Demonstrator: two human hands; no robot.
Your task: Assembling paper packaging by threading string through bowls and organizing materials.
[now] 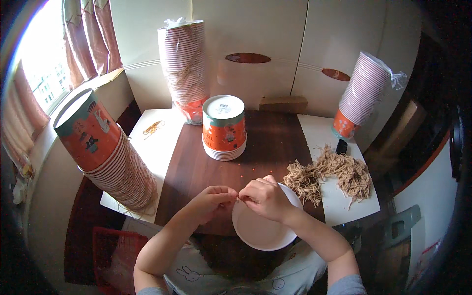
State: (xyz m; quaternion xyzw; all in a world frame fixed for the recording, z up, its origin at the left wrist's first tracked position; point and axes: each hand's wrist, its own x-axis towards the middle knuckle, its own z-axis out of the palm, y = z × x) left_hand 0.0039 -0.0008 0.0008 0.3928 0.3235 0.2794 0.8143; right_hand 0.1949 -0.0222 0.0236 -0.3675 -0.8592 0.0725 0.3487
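Observation:
My left hand and my right hand meet fingertip to fingertip near the front of the table. Both are closed in a pinch, and whatever lies between the fingertips is too small to make out. Under my right hand and wrist is a white paper tub, its open mouth facing up and its rim partly covered. Beyond my hands, a short nested stack of orange and green paper tubs stands upside down on the dark brown board. Right of my right hand lies a tangled heap of tan strings.
A tall leaning stack of tubs with strings stands at the left. Plastic-wrapped stacks rise at the back left and back right. Thin yellowish loops lie on the white left panel. A red basket sits below left.

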